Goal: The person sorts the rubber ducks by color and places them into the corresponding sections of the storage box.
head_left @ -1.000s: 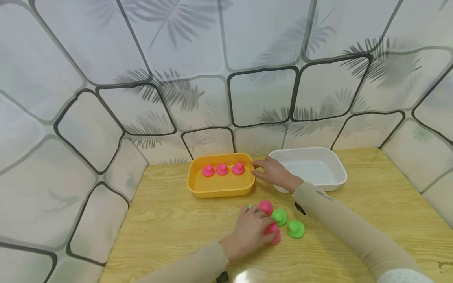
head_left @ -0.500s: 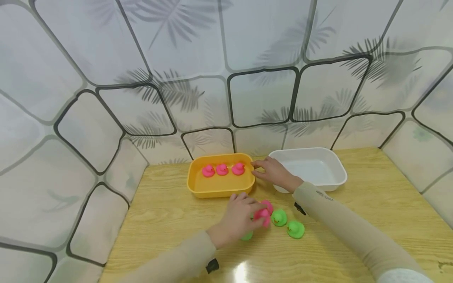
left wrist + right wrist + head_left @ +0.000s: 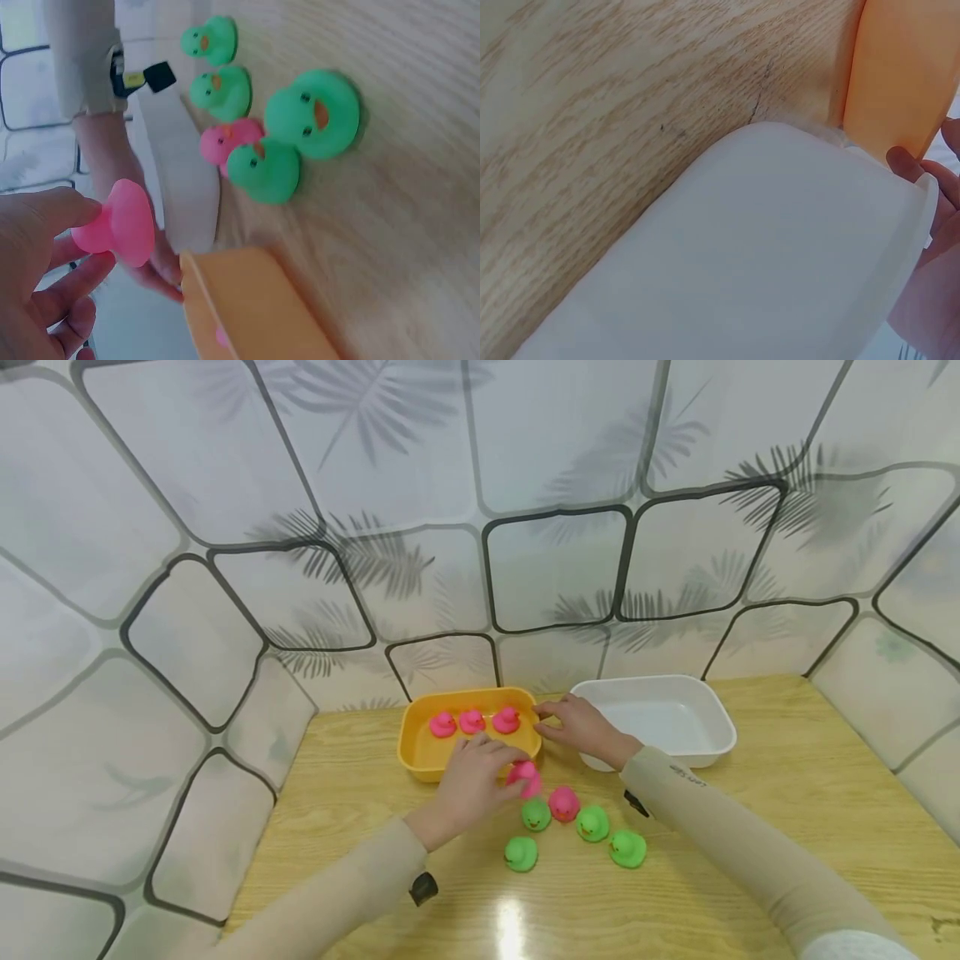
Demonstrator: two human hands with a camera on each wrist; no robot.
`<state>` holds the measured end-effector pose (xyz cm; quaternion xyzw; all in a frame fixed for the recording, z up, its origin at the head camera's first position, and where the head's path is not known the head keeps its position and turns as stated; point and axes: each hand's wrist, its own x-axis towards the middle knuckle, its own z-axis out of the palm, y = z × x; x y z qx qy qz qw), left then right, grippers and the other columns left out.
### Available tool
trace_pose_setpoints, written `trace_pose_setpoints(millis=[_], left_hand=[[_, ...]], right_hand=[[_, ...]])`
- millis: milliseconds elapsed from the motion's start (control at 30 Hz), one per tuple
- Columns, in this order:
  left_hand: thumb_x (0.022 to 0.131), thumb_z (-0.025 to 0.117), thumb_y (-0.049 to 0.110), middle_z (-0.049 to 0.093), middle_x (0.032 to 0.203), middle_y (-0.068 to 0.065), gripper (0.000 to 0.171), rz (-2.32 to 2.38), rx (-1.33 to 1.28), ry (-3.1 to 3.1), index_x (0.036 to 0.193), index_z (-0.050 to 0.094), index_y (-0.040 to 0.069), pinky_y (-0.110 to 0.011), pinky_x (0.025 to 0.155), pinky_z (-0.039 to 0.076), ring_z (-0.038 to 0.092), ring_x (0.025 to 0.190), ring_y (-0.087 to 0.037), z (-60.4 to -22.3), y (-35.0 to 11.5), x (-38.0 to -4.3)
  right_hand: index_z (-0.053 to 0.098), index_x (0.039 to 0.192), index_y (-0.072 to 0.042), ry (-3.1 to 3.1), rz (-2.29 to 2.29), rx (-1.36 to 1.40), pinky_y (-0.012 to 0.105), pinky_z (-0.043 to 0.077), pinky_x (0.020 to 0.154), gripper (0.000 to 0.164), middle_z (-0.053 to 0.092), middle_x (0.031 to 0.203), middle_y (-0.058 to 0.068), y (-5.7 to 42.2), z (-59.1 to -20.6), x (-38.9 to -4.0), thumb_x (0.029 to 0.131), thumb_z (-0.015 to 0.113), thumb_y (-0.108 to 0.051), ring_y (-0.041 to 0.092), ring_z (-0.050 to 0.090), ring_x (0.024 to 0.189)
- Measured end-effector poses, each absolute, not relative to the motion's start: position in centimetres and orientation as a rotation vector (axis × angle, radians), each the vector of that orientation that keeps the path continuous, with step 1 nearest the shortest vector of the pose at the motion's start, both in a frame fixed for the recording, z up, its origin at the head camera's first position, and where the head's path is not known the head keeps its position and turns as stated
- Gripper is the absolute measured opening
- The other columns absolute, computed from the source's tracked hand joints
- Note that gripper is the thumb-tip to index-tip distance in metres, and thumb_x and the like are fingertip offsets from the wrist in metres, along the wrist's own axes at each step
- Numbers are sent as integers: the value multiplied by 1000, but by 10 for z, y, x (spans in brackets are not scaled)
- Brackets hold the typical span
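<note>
My left hand (image 3: 467, 785) pinches a pink rubber duck (image 3: 527, 779) between thumb and fingers, raised near the front right corner of the yellow tray (image 3: 450, 767). The left wrist view shows the held duck (image 3: 131, 223) from its underside, clear of the table. Inside the tray, 3 pink ducks (image 3: 472, 721) sit in a row by the back wall. My right hand (image 3: 585, 727) rests its fingertips at the tray's right end, its wrist passing over the white tray's near left corner. Another pink duck (image 3: 564, 804) is on the table among several green ducks (image 3: 592, 823).
The white tray (image 3: 693, 756) stands to the right of the yellow one, with no ducks in it. A patterned curtain (image 3: 555, 568) rises behind both trays. Wooden tabletop (image 3: 345, 827) extends in front and to the sides.
My left hand has picked up the pink duck from the group and moved it left and away from me toward the yellow tray, uncovering two green ducks. My right hand stays put.
</note>
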<state>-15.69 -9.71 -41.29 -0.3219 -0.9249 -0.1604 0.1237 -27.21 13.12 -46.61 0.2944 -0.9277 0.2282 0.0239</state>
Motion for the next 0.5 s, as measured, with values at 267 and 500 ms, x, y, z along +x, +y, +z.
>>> trace_pose_setpoints(millis=[267,500], left_hand=[[92,81,29,78,105,1,30,-564,-887,-2694,118,78,16,-44,82,43,59,97,-26,-401,-118,-178],[90,83,26,78,101,0,27,-549,-861,-2714,113,79,12,-39,74,37,55,86,-24,-397,-135,-194]], right_hand=[[71,130,-2,-2860,717,939,49,52,91,38,75,123,11,133,-464,-271,100,71,-26,34,62,100],[70,132,-3,-2875,690,939,48,51,91,40,74,126,11,133,-466,-274,100,70,-28,33,61,101]])
